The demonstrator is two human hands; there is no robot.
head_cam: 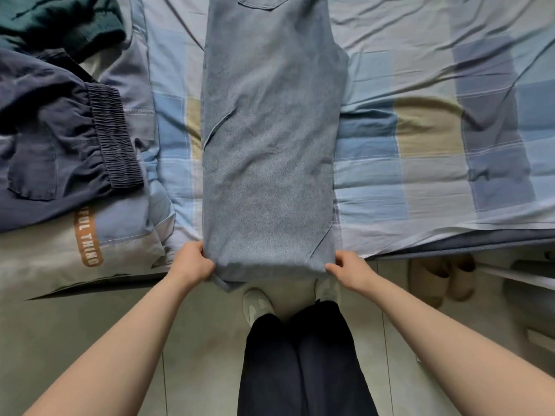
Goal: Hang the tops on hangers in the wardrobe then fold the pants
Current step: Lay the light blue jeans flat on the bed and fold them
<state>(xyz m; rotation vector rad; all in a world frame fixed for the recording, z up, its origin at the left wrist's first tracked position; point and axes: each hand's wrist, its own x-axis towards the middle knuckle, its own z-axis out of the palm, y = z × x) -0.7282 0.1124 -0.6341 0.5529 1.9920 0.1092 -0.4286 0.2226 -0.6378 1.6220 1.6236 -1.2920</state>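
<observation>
— So, where's she got to with the jeans (270, 151)?

— They lie lengthwise on the bed (420, 85), legs stacked one on the other, pocket end far away, near end hanging just over the bed's edge. The left hand (193, 261) pinches the near left corner, the right hand (345, 267) pinches the near right corner. Both grips are narrow, thumbs on top, cloth between thumb and fingers.

— And the fold itself?

— Not yet made, I'd say. To do it well, lift both corners level, keep the edge taut between the hands, and carry it straight up the middle toward the pocket end. If one side leads, the stack may skew.

— Anything in the way?

— Navy pants (60, 130) lie beside them on the left, a green top (60, 22) beyond those, well apart from the jeans. I'd smooth the small crease on the left side before folding.
</observation>
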